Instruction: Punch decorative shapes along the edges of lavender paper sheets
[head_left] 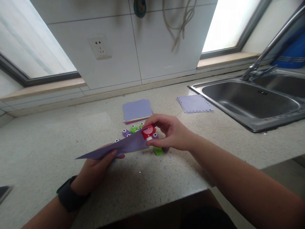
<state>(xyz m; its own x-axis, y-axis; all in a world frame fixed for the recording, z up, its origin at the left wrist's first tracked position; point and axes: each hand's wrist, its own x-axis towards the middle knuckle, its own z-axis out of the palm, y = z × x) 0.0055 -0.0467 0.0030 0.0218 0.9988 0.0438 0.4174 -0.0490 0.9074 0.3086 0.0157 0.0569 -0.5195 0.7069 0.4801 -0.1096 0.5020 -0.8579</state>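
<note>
My left hand (100, 168) holds a purple paper sheet (119, 148) by its near edge, thumb on top, tilted above the counter. Between the thumb and fingers of my right hand (169, 132) is a red craft punch (148, 132), set at the sheet's right end. Behind and below the paper stand several small punches, among them a green one (133, 128), a purple one (125, 132) and another green one (158, 150), partly hidden by the sheet and my right hand. Small purple paper bits (165, 167) lie scattered on the counter near them.
A stack of coloured paper (137, 110) lies behind the punches. Farther right are purple sheets with punched edges (195, 103), beside a steel sink (252, 98) with a faucet (264, 57). A dark object (4, 192) lies at the far left. The counter (59, 136) meets a tiled wall.
</note>
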